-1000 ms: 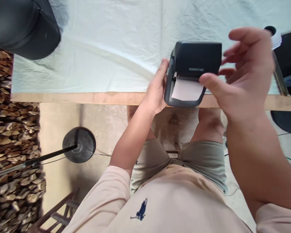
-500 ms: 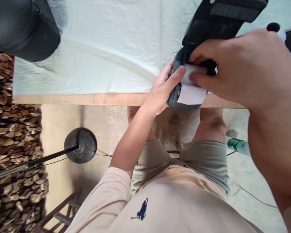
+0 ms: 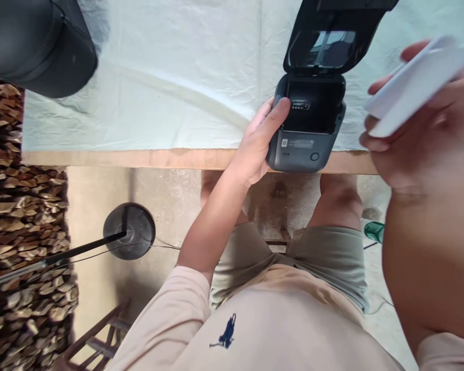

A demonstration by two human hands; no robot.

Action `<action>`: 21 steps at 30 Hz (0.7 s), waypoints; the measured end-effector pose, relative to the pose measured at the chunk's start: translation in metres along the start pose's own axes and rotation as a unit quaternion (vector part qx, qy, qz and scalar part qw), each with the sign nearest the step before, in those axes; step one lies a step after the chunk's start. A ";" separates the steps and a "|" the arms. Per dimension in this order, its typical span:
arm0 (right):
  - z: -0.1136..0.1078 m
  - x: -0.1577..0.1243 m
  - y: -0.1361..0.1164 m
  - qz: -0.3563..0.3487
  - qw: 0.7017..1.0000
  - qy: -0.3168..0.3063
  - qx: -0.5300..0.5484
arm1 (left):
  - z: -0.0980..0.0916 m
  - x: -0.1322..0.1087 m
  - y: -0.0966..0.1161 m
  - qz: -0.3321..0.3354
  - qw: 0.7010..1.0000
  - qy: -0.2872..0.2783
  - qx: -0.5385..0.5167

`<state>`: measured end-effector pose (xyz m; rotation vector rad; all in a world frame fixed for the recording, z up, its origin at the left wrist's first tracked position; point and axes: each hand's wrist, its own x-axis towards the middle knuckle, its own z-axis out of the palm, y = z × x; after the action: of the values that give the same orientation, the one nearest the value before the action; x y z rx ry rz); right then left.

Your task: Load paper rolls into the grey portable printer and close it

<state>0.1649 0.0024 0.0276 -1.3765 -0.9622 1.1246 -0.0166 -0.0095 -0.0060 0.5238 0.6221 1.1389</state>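
A dark grey portable label printer [image 3: 301, 152] lies at the table's front edge with its lid [image 3: 332, 31] swung up and its paper bay bare. My left hand [image 3: 261, 136] grips the printer's left side, thumb over the rim of the bay. Off to the right, my right hand [image 3: 421, 118] holds a white paper roll [image 3: 417, 87] with its loose end hanging out. That hand is somewhat blurred, and part of it is hidden behind the paper.
A pale cloth [image 3: 170, 77] covers the wooden table [image 3: 139, 157]. At the back left stands a black cylindrical container [image 3: 42, 46]. Below are a round black stand base [image 3: 129, 232], a green bottle [image 3: 374, 232] and a wooden chair [image 3: 96, 340]. Stacked firewood [image 3: 23, 232] lines the left.
My right hand has lifted the paper roll out of the printer and carried it to the right. The bay now shows bare. My left hand stays on the printer.
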 end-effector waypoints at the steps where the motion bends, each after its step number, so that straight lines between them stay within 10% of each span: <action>1: 0.000 0.002 0.010 0.021 1.000 0.009 0.014 | 0.000 0.000 0.000 0.006 1.000 -0.005 -0.001; 13: -0.015 -0.003 0.031 -0.210 0.951 0.044 -0.221 | 0.006 0.000 0.006 -0.036 0.998 0.031 -0.032; 21: -0.016 0.014 0.042 -0.195 0.883 0.020 -0.426 | 0.006 -0.001 0.006 -0.043 0.998 0.039 -0.004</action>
<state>0.1825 0.0072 -0.0156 -1.7488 -1.7297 0.3391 -0.0165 -0.0087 0.0026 0.4431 0.7013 1.0835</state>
